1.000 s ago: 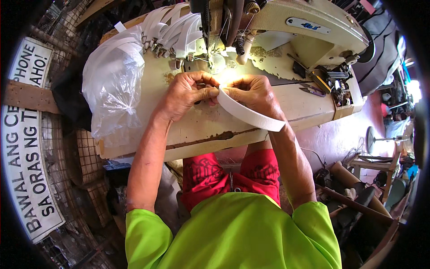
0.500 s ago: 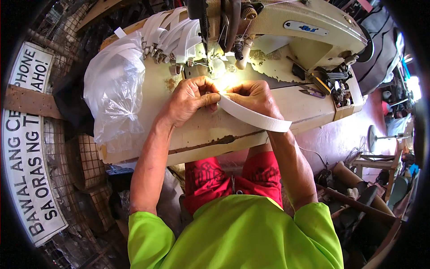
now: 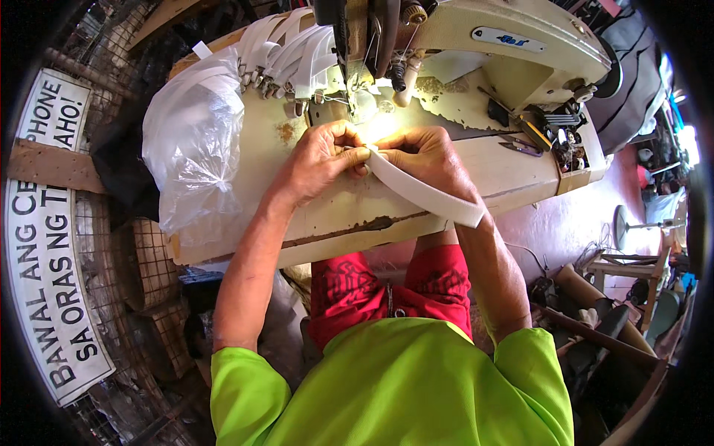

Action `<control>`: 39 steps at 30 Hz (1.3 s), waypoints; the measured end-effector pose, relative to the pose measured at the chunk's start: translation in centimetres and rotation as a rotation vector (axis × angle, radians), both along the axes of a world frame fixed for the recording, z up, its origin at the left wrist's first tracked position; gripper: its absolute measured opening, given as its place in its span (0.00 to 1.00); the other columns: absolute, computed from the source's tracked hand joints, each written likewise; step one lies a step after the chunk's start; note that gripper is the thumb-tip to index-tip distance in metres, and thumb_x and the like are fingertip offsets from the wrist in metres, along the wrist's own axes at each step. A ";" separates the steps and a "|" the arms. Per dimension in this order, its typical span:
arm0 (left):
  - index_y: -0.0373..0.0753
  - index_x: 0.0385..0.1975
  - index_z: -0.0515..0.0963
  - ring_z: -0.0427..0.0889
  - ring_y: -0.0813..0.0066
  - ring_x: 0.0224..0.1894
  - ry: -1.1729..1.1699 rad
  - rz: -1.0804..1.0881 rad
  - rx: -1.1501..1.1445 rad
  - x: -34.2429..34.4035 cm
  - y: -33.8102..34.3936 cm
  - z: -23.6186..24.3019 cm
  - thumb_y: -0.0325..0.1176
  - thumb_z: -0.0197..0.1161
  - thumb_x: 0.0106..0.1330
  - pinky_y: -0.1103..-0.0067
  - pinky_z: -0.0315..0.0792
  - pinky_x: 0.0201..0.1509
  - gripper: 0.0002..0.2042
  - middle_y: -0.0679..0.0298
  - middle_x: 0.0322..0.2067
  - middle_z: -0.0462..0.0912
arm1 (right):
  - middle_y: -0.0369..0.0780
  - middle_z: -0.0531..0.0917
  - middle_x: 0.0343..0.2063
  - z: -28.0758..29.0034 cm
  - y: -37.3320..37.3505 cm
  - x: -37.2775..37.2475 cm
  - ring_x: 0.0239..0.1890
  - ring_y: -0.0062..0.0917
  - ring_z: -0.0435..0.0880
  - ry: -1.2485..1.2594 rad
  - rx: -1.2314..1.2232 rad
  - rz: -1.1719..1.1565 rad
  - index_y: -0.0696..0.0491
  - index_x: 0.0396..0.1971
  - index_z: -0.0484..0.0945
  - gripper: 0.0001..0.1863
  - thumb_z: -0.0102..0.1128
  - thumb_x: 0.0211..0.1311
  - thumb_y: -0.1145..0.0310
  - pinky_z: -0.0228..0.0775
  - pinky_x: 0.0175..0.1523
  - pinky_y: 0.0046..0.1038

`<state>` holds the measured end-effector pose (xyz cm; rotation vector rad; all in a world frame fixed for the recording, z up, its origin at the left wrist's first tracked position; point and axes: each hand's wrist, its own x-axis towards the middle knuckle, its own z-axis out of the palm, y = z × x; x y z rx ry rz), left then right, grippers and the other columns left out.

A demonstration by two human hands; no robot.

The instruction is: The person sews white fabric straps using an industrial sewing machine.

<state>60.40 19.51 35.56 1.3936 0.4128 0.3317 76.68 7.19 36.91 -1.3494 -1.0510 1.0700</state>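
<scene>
We view from above a worn, cream-coloured sewing table (image 3: pixel 498 167) carrying a sewing machine (image 3: pixel 565 56), whose needle area is lit just beyond the hands. At the table's left lies a translucent plastic bag (image 3: pixel 195 145), gathered into a knot-like pucker near its lower end; we see pale bands dimly through its upper part, but cannot tell what else it holds. Beside it is a heap of white straps (image 3: pixel 282 52) with small metal fittings at their near ends.

The left hand (image 3: pixel 316 160) and right hand (image 3: pixel 435 157) meet in front of the needle area. In both we find thumb and fingers closed, pinching one end of a single white strap (image 3: pixel 424 187); it curves down to the right, its free end overlapping the right forearm in our view. At the table's right end a shallow parts tray (image 3: pixel 574 181) contains small dark and metallic pieces, too small for us to identify. Near its left side lie a yellow-and-black-handled tool (image 3: pixel 537 135) and thread snips (image 3: pixel 520 146).

As to edges, the table's chipped front edge passes beneath both forearms. We note tabletop showing between bag and left hand, and a wider stretch from right hand to tray.
</scene>
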 end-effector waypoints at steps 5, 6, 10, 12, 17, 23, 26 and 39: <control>0.35 0.36 0.75 0.77 0.85 0.28 0.086 0.089 0.102 0.1 -0.6 -0.1 0.26 0.63 0.64 0.86 0.74 0.33 0.05 0.67 0.30 0.79 | 0.34 0.86 0.28 -0.4 -0.1 0.1 0.28 0.10 0.78 -0.020 -0.028 -0.018 0.59 0.36 0.85 0.09 0.65 0.59 0.69 0.72 0.33 0.18; 0.35 0.36 0.75 0.77 0.85 0.28 0.091 0.108 0.093 0.2 -0.8 -0.2 0.26 0.63 0.64 0.86 0.74 0.33 0.05 0.67 0.30 0.79 | 0.34 0.86 0.28 -0.5 -0.2 0.4 0.28 0.10 0.78 -0.022 -0.022 -0.018 0.59 0.36 0.85 0.09 0.65 0.59 0.69 0.72 0.33 0.18; 0.34 0.36 0.75 0.78 0.84 0.28 0.020 0.083 0.063 0.1 -0.4 -0.3 0.26 0.64 0.64 0.86 0.75 0.32 0.06 0.67 0.30 0.79 | 0.33 0.85 0.26 -0.8 0.0 0.6 0.27 0.10 0.78 -0.088 -0.033 0.015 0.59 0.36 0.85 0.09 0.65 0.59 0.69 0.72 0.31 0.18; 0.34 0.36 0.76 0.79 0.84 0.28 0.007 0.069 0.057 -0.2 0.0 -0.8 0.26 0.64 0.64 0.85 0.75 0.32 0.06 0.66 0.30 0.80 | 0.33 0.85 0.26 -0.7 0.3 0.5 0.26 0.11 0.77 -0.068 -0.027 0.020 0.60 0.35 0.84 0.10 0.65 0.58 0.69 0.72 0.31 0.18; 0.33 0.37 0.76 0.79 0.83 0.27 -0.007 0.071 0.043 -0.1 -0.2 -0.8 0.26 0.64 0.64 0.85 0.76 0.32 0.06 0.66 0.30 0.80 | 0.35 0.85 0.26 0.4 0.2 0.3 0.27 0.11 0.77 -0.108 -0.110 -0.026 0.61 0.34 0.84 0.12 0.67 0.57 0.67 0.72 0.31 0.18; 0.32 0.39 0.77 0.79 0.83 0.26 0.070 0.141 0.062 0.0 -0.7 -0.2 0.25 0.64 0.63 0.85 0.76 0.31 0.07 0.65 0.29 0.81 | 0.35 0.85 0.25 0.2 0.1 -0.1 0.27 0.11 0.77 -0.117 -0.092 -0.072 0.62 0.35 0.84 0.11 0.66 0.57 0.69 0.72 0.32 0.19; 0.32 0.38 0.78 0.79 0.84 0.26 0.091 0.160 0.088 0.2 -0.9 0.1 0.25 0.63 0.64 0.86 0.75 0.31 0.06 0.64 0.29 0.81 | 0.36 0.85 0.25 0.0 0.0 -0.2 0.27 0.11 0.78 -0.061 -0.079 -0.069 0.62 0.35 0.84 0.11 0.66 0.56 0.69 0.73 0.32 0.19; 0.32 0.39 0.77 0.78 0.84 0.23 0.031 0.273 0.119 1.0 -1.8 0.0 0.24 0.60 0.64 0.86 0.74 0.25 0.06 0.65 0.28 0.80 | 0.40 0.85 0.33 -1.6 -0.5 0.4 0.32 0.17 0.83 -0.101 0.113 -0.015 0.62 0.42 0.77 0.15 0.65 0.59 0.69 0.76 0.38 0.21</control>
